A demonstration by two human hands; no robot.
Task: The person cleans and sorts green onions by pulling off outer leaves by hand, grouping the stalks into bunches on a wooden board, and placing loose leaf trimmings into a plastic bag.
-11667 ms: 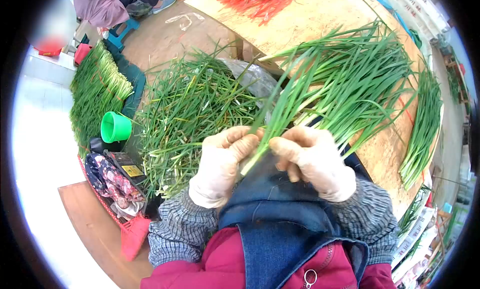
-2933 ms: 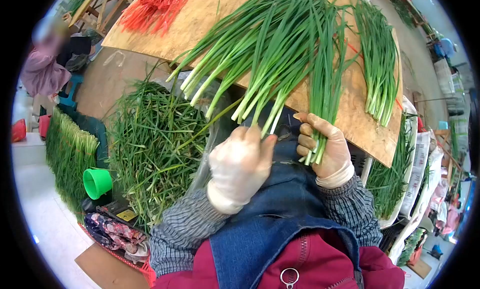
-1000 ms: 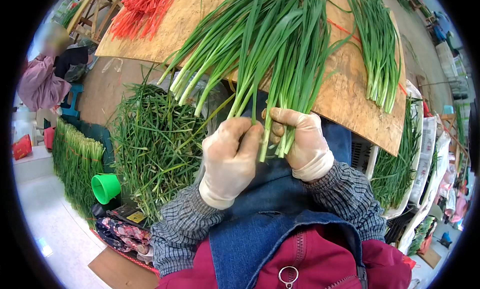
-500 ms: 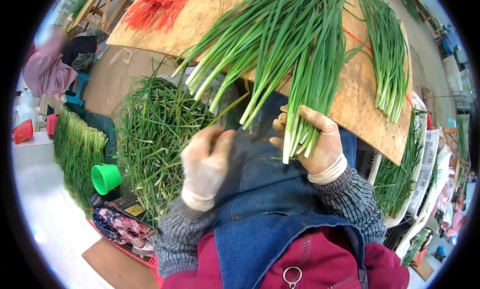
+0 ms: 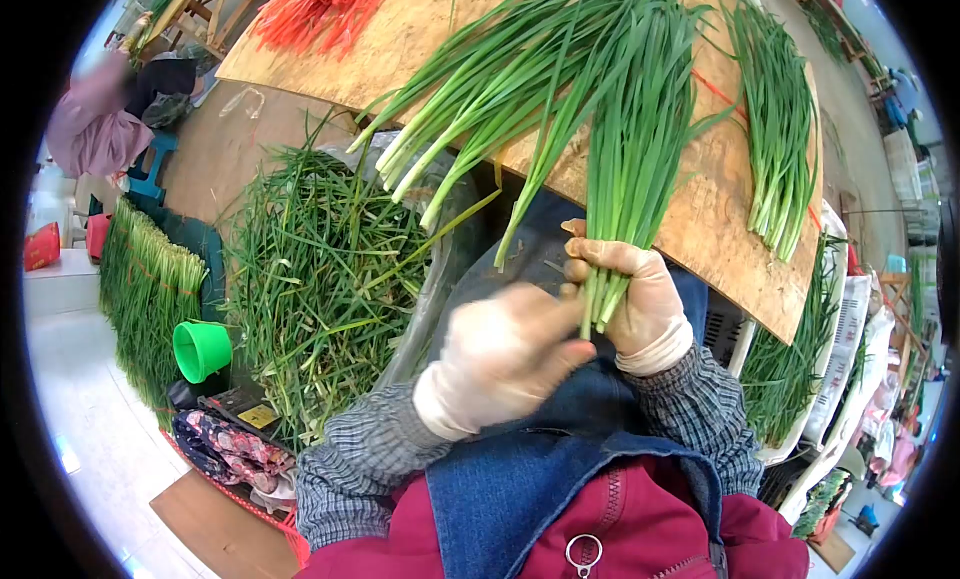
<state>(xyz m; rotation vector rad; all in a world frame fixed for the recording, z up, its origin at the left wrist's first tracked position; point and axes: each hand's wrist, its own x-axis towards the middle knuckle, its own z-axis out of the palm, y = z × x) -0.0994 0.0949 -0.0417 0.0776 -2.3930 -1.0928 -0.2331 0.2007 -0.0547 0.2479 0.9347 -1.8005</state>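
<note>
My right hand [image 5: 645,304], in a pale glove, is closed round the lower stems of a bunch of garlic chives [image 5: 640,149]. The white stem ends stick out below its fingers, and the green leaves run up over the wooden board [image 5: 755,269]. My left hand [image 5: 505,354], gloved too, is beside those stem ends; its fingers are smeared by motion, so whether they touch or pinch anything is unclear. More loose chives [image 5: 470,109] fan across the board to the left of the held bunch, their pale ends hanging past its edge.
A separate chive bunch [image 5: 780,139] lies at the board's right; red strips [image 5: 325,14] are piled at its far left. Below left is a heap of chive leaves [image 5: 320,289] in clear plastic, beside a green cup [image 5: 202,351] and stacked chives [image 5: 150,299]. A person [image 5: 100,129] sits behind.
My left hand has moved right, from above the leaf heap to the held stem ends. The bunch in my right hand looks straighter and more closely gathered.
</note>
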